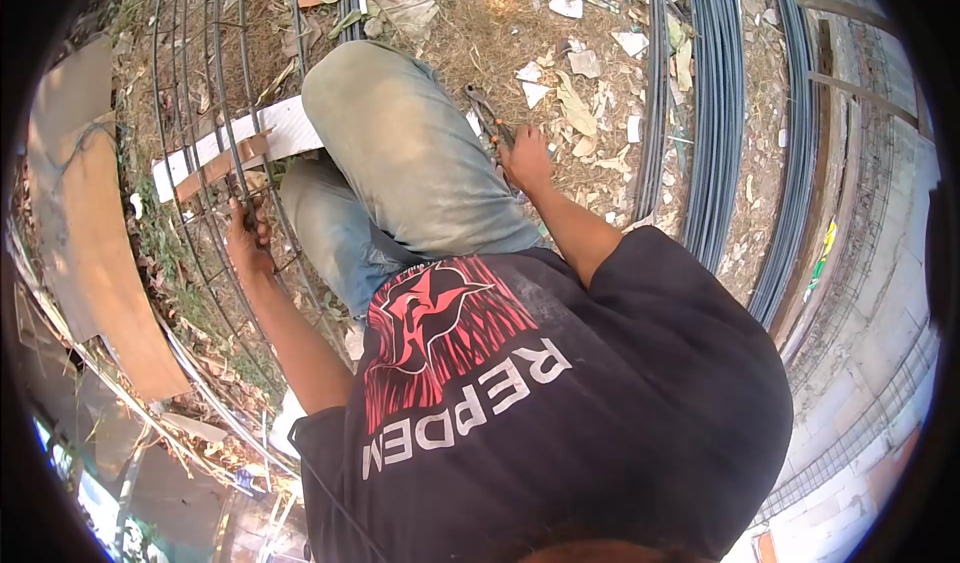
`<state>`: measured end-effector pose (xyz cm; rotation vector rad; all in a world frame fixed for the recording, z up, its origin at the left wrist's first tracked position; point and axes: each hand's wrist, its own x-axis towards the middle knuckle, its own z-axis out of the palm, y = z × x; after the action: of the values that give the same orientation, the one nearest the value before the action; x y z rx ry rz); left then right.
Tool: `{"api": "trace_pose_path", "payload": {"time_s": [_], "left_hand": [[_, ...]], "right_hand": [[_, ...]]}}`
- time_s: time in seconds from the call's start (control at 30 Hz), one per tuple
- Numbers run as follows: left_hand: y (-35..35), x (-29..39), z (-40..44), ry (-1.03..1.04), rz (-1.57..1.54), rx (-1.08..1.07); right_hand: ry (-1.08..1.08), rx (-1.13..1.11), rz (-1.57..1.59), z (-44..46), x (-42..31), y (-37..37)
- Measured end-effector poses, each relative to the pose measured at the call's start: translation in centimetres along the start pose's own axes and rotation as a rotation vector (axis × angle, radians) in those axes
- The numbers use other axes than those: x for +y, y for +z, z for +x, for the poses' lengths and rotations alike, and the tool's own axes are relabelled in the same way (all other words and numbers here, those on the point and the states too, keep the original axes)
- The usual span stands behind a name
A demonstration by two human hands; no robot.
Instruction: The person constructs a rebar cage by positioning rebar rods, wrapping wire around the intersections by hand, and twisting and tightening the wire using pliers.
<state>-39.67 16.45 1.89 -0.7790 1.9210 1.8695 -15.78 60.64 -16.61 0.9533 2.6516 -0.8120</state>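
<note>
My right hand point(526, 159) is closed round the handles of dark metal pincers point(484, 110) with orange marks, held just beyond my raised knee. The jaws point away from me, over the littered ground. My left hand point(249, 240) is closed on a bar of the rebar cage point(222, 93), a long frame of thin rods tied with cross pieces. Its fingers wrap the rod and partly hide it. Beside that hand, a white strip of board point(290, 128) and a brown strip point(222, 166) cross the cage.
Bundles of long steel rods point(712, 113) lie to the right, with another bundle point(790, 163) past them. A bent brown board point(110, 253) is at the left. Broken white tile pieces point(534, 93) and dry leaves litter the ground. A pale block wall point(880, 223) stands far right.
</note>
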Motion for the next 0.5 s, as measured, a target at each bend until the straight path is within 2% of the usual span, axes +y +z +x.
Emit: {"api": "trace_pose_path", "payload": {"time_s": [0.1,0.2,0.27,0.33,0.4,0.47,0.5], "left_hand": [[0.1,0.3,-0.5,-0.001,0.019,0.011],[1.6,1.2,-1.8,-0.014,0.091,0.042],[0.5,0.4,-1.0,-0.003,0.065,0.034],[1.1,0.5,-1.9,0.005,0.075,0.038],[1.5,1.1,-2.3,0.012,0.067,0.034],[1.7,1.2,-2.6,0.003,0.069,0.028],[1.8,1.1,-2.7,0.017,0.058,0.012]], "right_hand": [[-0.031,-0.048,0.042,1.7,-2.3,-0.4],[0.114,-0.223,-0.181,5.2,-3.2,1.1],[-0.012,-0.267,-0.177,6.2,-2.7,0.8],[-0.108,-0.235,-0.126,7.7,1.5,3.9],[-0.132,-0.283,0.083,8.8,3.2,3.1],[0.105,-0.288,0.56,8.0,1.7,-0.4],[0.116,-0.325,0.5,8.1,0.9,-3.2]]}}
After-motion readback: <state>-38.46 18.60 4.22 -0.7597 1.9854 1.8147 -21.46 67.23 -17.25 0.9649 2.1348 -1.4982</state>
